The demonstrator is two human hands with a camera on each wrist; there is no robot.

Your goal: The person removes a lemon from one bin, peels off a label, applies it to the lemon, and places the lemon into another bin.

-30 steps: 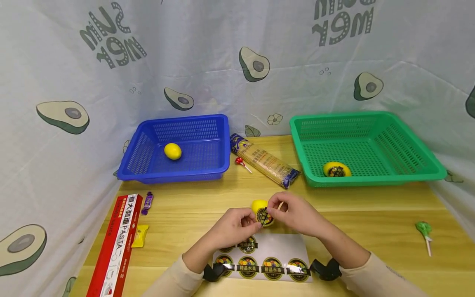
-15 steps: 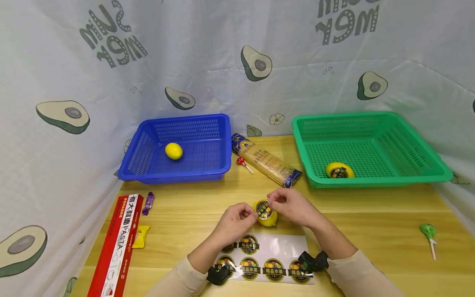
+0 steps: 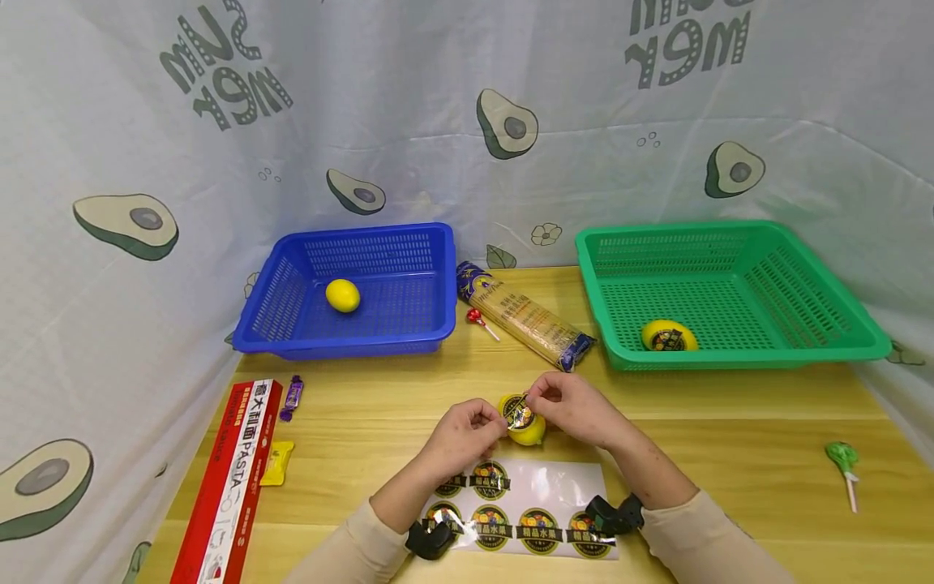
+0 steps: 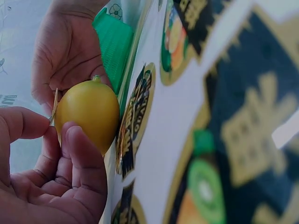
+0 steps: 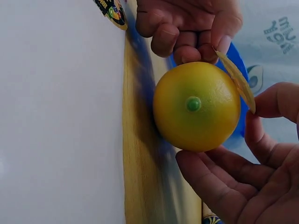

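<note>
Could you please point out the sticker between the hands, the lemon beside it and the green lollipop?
Sticker (image 3: 519, 413): head view, middle of its printed face.
Lemon (image 5: 197, 121): right wrist view, its end, just below the green tip.
Green lollipop (image 3: 842, 456): head view, its wrapped head.

- Head view: fairly bright, soft light, sharp overall; direction unclear.
- White sheet (image 3: 543, 474): glossy, pale glare patches.
- Curtain (image 3: 409, 97): greyish, mild shading along the folds.
- Wide-lens stretch toward the edges; green basket (image 3: 839, 324) looks pulled out at the right.
- Left wrist: dimmer, cool cast; near sticker (image 4: 243, 121) badly out of focus, lemon (image 4: 88, 114) clearer.
- Right wrist: dim; sheet greyish, little detail; soft highlight on lemon, dark shadow beside it on bench (image 5: 135, 177).
</note>
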